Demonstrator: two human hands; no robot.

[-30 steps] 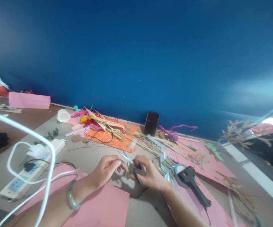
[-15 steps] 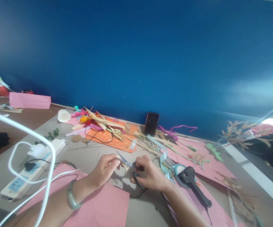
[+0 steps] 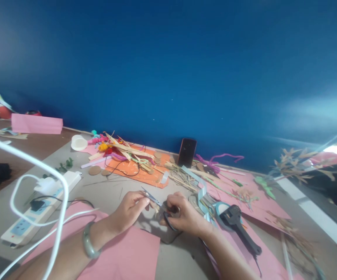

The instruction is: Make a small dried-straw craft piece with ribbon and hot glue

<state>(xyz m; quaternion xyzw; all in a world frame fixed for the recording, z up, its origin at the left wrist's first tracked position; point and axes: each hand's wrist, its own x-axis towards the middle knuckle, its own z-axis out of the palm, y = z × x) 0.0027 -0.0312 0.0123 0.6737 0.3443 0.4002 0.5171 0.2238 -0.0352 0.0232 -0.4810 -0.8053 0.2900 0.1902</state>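
Note:
My right hand (image 3: 183, 214) is closed round the dark handles of a pair of scissors (image 3: 151, 197), whose blades point up and left. The blades reach to the fingertips of my left hand (image 3: 132, 208). Those fingers are pinched on a small, thin, straw-coloured piece (image 3: 152, 208), too small to make out well. A green bangle (image 3: 89, 240) circles my left wrist. Beneath my hands lie the grey tabletop and a pink paper sheet (image 3: 127, 252).
A black glue gun (image 3: 241, 229) lies by a tape roll at right. White cables cross the left side above a power strip (image 3: 40, 212). Dried stalks and pipe cleaners cover an orange board (image 3: 148, 179). A phone (image 3: 187, 153) leans on the blue wall.
The scissor blades have shifted slightly at my left fingertips. Both hands stay in nearly the same place, and the things on the table have not moved.

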